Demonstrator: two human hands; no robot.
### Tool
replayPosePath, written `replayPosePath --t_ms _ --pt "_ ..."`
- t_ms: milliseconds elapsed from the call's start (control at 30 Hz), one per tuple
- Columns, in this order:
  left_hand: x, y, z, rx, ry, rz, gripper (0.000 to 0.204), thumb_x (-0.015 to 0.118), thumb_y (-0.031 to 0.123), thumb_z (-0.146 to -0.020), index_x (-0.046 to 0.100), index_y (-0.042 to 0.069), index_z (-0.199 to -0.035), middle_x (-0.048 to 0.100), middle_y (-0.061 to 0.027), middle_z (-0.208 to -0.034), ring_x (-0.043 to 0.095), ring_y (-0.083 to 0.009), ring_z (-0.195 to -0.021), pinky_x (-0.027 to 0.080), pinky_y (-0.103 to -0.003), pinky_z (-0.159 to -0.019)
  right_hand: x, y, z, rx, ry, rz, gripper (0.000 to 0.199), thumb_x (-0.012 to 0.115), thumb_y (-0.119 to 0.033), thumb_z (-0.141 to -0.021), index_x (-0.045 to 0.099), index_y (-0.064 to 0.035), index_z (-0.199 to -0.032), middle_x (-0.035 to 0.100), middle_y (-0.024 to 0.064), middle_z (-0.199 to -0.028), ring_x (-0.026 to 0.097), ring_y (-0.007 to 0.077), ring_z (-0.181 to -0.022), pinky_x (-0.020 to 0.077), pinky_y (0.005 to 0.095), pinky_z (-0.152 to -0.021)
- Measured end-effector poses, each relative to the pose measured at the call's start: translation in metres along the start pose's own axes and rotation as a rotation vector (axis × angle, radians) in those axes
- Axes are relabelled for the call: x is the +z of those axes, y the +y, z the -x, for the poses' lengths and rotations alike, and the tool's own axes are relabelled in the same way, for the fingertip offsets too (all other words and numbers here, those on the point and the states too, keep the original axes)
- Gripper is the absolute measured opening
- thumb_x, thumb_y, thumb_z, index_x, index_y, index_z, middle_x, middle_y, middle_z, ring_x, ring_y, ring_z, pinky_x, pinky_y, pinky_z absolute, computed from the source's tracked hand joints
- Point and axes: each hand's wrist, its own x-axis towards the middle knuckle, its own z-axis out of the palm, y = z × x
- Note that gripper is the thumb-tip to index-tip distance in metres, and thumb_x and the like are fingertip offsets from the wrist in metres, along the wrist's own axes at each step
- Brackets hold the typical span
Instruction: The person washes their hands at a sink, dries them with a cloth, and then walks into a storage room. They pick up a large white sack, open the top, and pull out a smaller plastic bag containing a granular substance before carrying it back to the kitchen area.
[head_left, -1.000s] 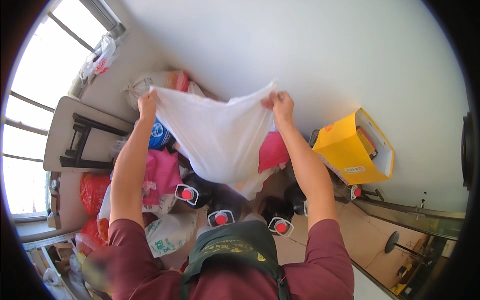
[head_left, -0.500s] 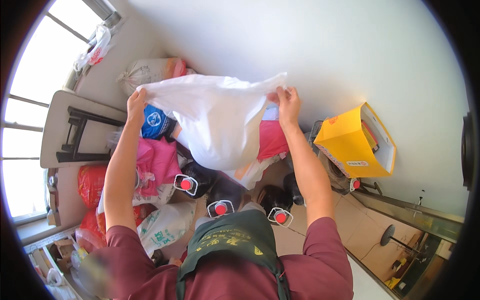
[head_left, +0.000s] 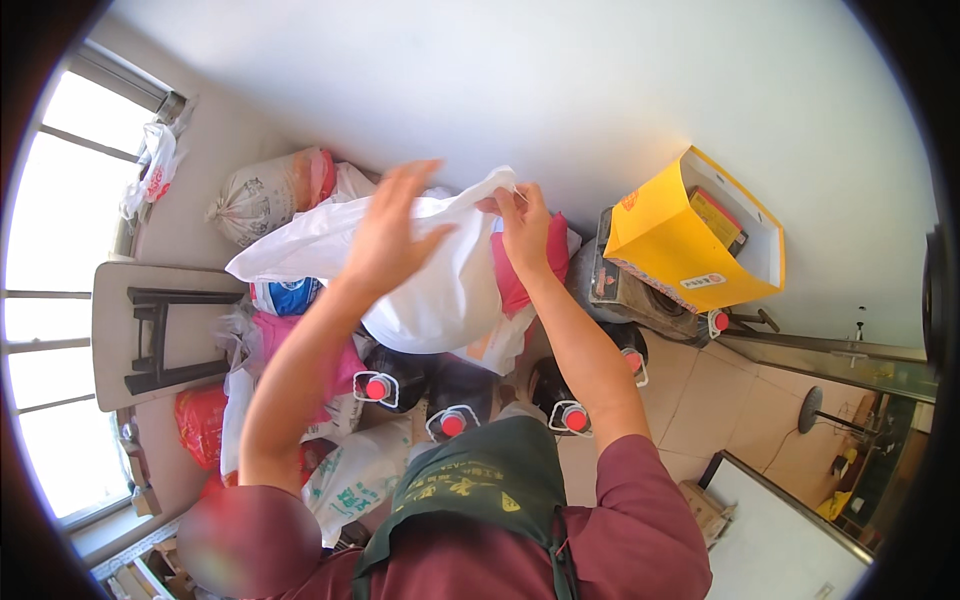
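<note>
white plastic bag [head_left: 430,290] hangs at chest height above the dark red-capped jugs [head_left: 452,395] on the floor. right hand [head_left: 525,228] pinches its rim; left hand [head_left: 392,235], fingers spread, presses flat against it. looks like opening or smoothing the bag; next move likely calls for a second grip on the rim.

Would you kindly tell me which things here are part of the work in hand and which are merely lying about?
In hand:
white plastic bag
left hand
right hand

Lying about:
yellow box
dark jugs with red caps
grey sack
folded table
</note>
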Motion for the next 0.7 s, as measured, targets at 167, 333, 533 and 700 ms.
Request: replayPosePath --t_ms 167,333,533,700 --pt "0.075 -0.002 -0.045 0.018 -0.023 0.059 0.03 0.062 0.001 -0.075 0.062 0.006 -0.105 0.061 -0.0116 -0.1 0.059 -0.0296 -0.093 0.047 -0.039 -0.082 -0.007 -0.003 -0.003 0.011 -0.051 0.166 0.013 0.054 -0.006 -0.092 0.045 0.0006 -0.098 0.064 0.0121 -0.09 0.066 0.0188 -0.085 0.052 0.0284 -0.076" --pt "0.083 -0.026 -0.025 0.035 0.034 0.243 0.018 0.056 -0.009 -0.073 0.066 0.003 -0.083 0.062 -0.01 -0.084 0.06 -0.0246 -0.073 0.049 -0.032 -0.065 -0.016 0.006 0.004 0.106 -0.109 -0.169 0.023 0.053 0.0 -0.091 0.038 0.001 -0.107 0.063 0.0135 -0.095 0.066 0.0217 -0.087 0.0543 0.0307 -0.08" --pt "0.081 -0.036 0.004 -0.336 -0.039 0.452 0.021 0.053 -0.011 -0.075 0.065 0.001 -0.087 0.061 -0.009 -0.096 0.06 -0.02 -0.088 0.048 -0.03 -0.072 -0.022 0.016 0.02 0.23 -0.141 -0.256 0.019 0.054 -0.004 -0.092 0.043 0.0018 -0.106 0.063 0.0132 -0.095 0.067 0.0204 -0.079 0.055 0.0301 -0.074" --pt "0.066 -0.013 0.009 -0.198 -0.248 0.267 0.014 0.062 0.007 -0.082 0.065 0.001 -0.094 0.062 -0.0103 -0.102 0.059 -0.02 -0.09 0.048 -0.031 -0.076 -0.03 0.009 0.024 0.334 -0.153 -0.101 0.014 0.058 -0.012 -0.093 0.057 0.0014 -0.097 0.064 0.0081 -0.086 0.065 0.0145 -0.072 0.0507 0.0242 -0.065"
